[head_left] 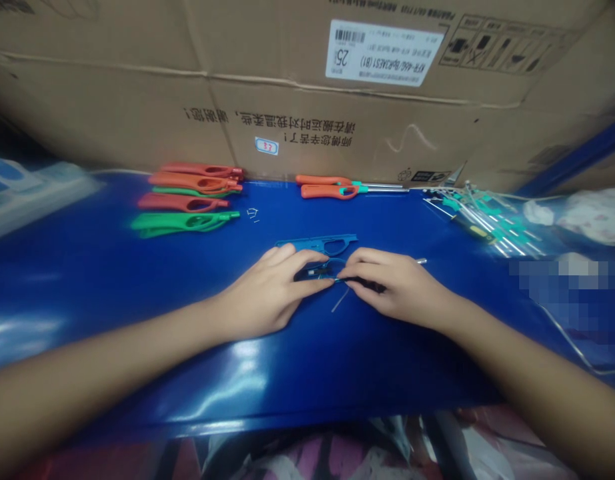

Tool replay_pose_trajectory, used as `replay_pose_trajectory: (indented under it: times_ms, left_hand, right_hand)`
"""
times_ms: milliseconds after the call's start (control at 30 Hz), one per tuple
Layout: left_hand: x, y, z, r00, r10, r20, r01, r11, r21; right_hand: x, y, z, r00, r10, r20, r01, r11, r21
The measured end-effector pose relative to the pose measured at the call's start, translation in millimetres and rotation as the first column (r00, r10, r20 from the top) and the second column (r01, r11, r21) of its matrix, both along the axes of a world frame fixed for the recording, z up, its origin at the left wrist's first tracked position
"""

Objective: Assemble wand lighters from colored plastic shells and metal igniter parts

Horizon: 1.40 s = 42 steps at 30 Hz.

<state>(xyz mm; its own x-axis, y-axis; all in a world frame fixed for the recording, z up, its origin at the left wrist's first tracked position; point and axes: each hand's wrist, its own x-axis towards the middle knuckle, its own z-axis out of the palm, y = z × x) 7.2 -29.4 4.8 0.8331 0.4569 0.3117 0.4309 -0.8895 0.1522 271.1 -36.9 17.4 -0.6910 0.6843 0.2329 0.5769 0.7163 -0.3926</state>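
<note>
On the blue table (137, 287), my left hand (267, 293) and my right hand (392, 283) meet at the middle. Both are closed in a pinch on a small assembly: a blue plastic handle shell part (321, 267) with a thin metal rod whose tip (421, 261) sticks out to the right past my right hand. A second blue handle shell (320, 243) lies flat just behind my fingers. A thin wire (340, 301) lies on the table below my fingertips.
Several orange and green handle shells (187, 200) lie at the back left. Two orange assembled tools (337, 188) lie at the back centre. A heap of metal rods with green ends (482, 217) lies at the back right. A large cardboard box (307, 87) stands behind the table.
</note>
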Motion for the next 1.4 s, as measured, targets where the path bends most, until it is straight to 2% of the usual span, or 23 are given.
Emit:
replay_pose_trajectory:
  times_ms: [367,667,867,1100,1400]
  left_hand:
    - [0.4,1.1,0.6,1.0,-0.004,-0.023,0.004,1.0,0.013]
    - [0.4,0.5,1.1,1.0,0.009,-0.027,-0.009,1.0,0.005]
    - [-0.3,0.6,-2.0,0.997,0.041,0.071,-0.031,0.991,-0.129]
    - [-0.9,1.2,-6.6,0.981,0.01,0.194,0.02,0.988,-0.155]
    - [-0.2,0.9,-6.6,0.975,-0.003,0.224,0.032,0.992,-0.125]
  right_hand:
    - [-1.6,1.2,1.1,1.0,0.006,0.008,-0.006,1.0,0.007]
    - [-1.4,0.7,0.4,0.998,-0.052,-0.019,0.051,0.998,-0.023]
    - [-1.8,2.8,-2.8,0.991,-0.081,-0.103,0.083,0.997,0.009]
    - [-1.5,2.4,-2.2,0.998,-0.058,0.006,0.057,0.997,0.043]
    - [-1.6,-0.1,1.0,0.992,-0.058,0.109,0.048,0.995,0.088]
